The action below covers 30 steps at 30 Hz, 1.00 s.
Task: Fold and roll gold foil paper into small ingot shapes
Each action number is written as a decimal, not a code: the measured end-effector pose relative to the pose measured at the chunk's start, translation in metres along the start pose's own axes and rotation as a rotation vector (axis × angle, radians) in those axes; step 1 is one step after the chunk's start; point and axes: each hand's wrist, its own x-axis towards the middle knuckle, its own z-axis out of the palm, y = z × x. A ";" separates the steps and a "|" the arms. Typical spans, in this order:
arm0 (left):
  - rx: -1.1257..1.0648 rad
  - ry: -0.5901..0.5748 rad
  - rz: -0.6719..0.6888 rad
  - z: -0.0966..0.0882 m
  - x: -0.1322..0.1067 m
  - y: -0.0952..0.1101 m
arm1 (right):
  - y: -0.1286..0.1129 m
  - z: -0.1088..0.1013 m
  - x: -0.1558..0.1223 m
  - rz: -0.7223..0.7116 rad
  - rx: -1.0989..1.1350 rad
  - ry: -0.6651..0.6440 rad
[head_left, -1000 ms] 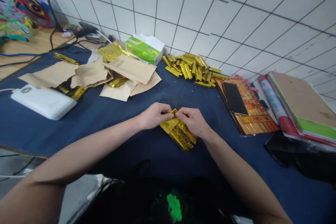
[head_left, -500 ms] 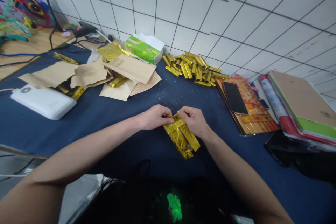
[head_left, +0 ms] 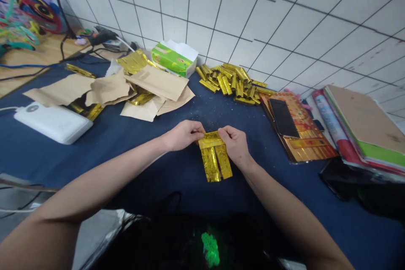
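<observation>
A shiny gold foil paper [head_left: 211, 158] hangs between my two hands over the dark blue cloth [head_left: 177, 168]. It is folded along the top, and a slit splits its lower part into two flaps. My left hand [head_left: 185, 135] pinches the top left corner between thumb and fingers. At the top right corner, my right hand [head_left: 234, 142] is closed on the same paper, thumb on top. Beyond my hands, against the wall, lies a heap of folded gold foil pieces [head_left: 234, 82].
Brown paper sheets [head_left: 161, 82] with gold foil among them lie at back left, by a green tissue pack [head_left: 174, 59]. A white power bank [head_left: 52, 122] sits at left. On the right are a phone [head_left: 284, 117] on printed orange-gold sheets [head_left: 311, 141] and a notebook stack [head_left: 363, 118].
The gold foil paper has turned from slanted to nearly upright, its lower end swinging left. My left hand has shifted slightly left and up; both hands keep their hold.
</observation>
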 end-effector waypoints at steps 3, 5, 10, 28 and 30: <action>-0.046 0.026 0.019 -0.001 0.000 0.002 | 0.002 0.001 0.000 0.001 0.017 0.027; -0.043 0.054 0.034 -0.002 0.000 0.002 | 0.003 0.001 0.000 -0.004 0.033 0.046; -0.188 0.003 -0.017 0.000 0.001 0.002 | 0.004 0.000 0.001 0.018 0.063 0.077; -0.074 0.223 -0.006 0.007 0.006 -0.011 | 0.009 0.002 0.004 -0.026 -0.004 0.115; 0.016 0.251 -0.017 0.007 0.008 -0.011 | 0.010 0.001 0.005 -0.051 -0.101 0.126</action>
